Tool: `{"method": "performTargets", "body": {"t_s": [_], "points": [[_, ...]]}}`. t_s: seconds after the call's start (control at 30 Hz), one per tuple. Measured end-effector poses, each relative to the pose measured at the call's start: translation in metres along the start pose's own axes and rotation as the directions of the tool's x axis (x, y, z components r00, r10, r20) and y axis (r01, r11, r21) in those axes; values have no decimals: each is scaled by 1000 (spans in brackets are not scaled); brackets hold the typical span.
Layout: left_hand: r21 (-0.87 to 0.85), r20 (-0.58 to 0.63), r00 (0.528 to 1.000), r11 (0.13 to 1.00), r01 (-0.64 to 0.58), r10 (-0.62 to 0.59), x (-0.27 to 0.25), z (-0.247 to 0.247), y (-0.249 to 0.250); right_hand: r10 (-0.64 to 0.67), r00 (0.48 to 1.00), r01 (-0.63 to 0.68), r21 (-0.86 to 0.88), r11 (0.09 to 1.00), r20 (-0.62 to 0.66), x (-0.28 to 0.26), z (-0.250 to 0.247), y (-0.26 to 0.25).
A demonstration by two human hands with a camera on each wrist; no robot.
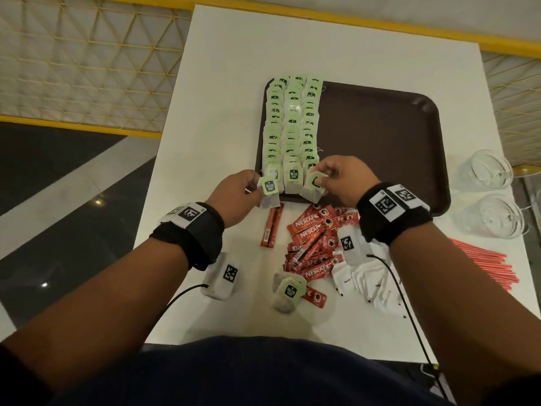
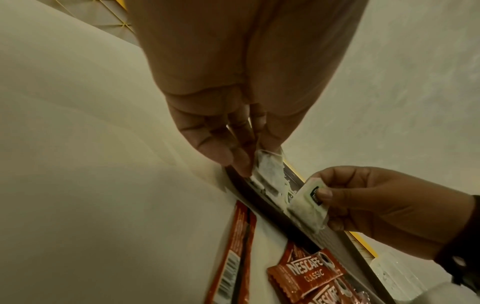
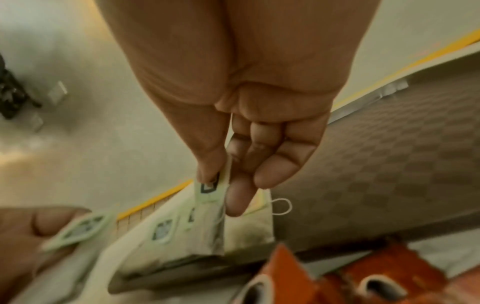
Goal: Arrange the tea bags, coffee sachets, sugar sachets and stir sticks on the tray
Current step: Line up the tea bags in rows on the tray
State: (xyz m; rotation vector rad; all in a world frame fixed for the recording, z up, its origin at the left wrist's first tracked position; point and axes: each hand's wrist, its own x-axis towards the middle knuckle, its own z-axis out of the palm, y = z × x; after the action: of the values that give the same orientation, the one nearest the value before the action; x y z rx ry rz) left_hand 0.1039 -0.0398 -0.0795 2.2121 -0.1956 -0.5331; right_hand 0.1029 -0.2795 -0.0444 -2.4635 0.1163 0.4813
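Table (image 1: 234,68): white, square-cornered, bearing everything below.
Tray (image 1: 380,136): dark brown, its bare part faintly checkered in the right wrist view; it sat at the table's middle.
Tea bag rows (image 1: 291,124): three overlapping rows filled the tray's left side, each bag with a pale green tag; the nearest middle tag read "McCoy teas".
Glass cups (image 1: 491,200): two clear ones stood on the table just right of the tray.
Stir sticks (image 1: 486,265): a red bundle lay at the table's right edge, near the person.
Coffee sachets (image 1: 310,241): a loose red pile on the table in front of the tray, printed "NESCAFE CLASSIC"; one long stick (image 1: 271,227) lay apart at the left, showing a barcode.
Sugar sachets (image 1: 366,282): white, heaped right of the coffee; their print was too small to read.
Loose tea bags (image 1: 288,293): a few lay near the table's front edge, tagged "McCoy teas".
Left hand (image 1: 241,194): thumb and fingers pinched a tea bag (image 1: 269,191) over the tray's near left corner.
Right hand (image 1: 342,177): thumb and fingertips pinched another tea bag (image 1: 314,186) at the near end of the right row.
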Motion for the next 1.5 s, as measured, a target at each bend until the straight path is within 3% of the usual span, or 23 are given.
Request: {"method": "performTargets", "body": {"t_s": [0.13, 0.33, 0.5, 0.63, 1.07, 1.2, 1.5], "points": [[-7, 1, 1000, 1000, 2, -2, 4, 5, 2, -46, 996, 60, -210, 976, 71, 13, 0, 1], [-24, -3, 1000, 1000, 6, -6, 8, 11, 7, -56, 989, 96, -315, 944, 133, 22, -1, 3], [-46, -19, 999, 999, 27, -27, 13, 16, 9, 36, 999, -39, -184, 982, -24, 16, -2, 13], [-39, -25, 999, 998, 41, -42, 16, 18, 11, 150, 989, -148, -97, 984, 18, 10, 6, 20], [-70, -31, 998, 996, 55, -57, 22, 17, 13, 118, 992, -117, 9, 993, -44, 19, 12, 10], [-77, -31, 998, 995, 58, -61, 21, 16, 14, 172, 979, -167, 52, 985, -108, 27, 13, 18], [-64, -18, 998, 996, 61, -62, 22, 12, 14, 192, 977, -189, 41, 981, -97, 35, 18, 23]]}}
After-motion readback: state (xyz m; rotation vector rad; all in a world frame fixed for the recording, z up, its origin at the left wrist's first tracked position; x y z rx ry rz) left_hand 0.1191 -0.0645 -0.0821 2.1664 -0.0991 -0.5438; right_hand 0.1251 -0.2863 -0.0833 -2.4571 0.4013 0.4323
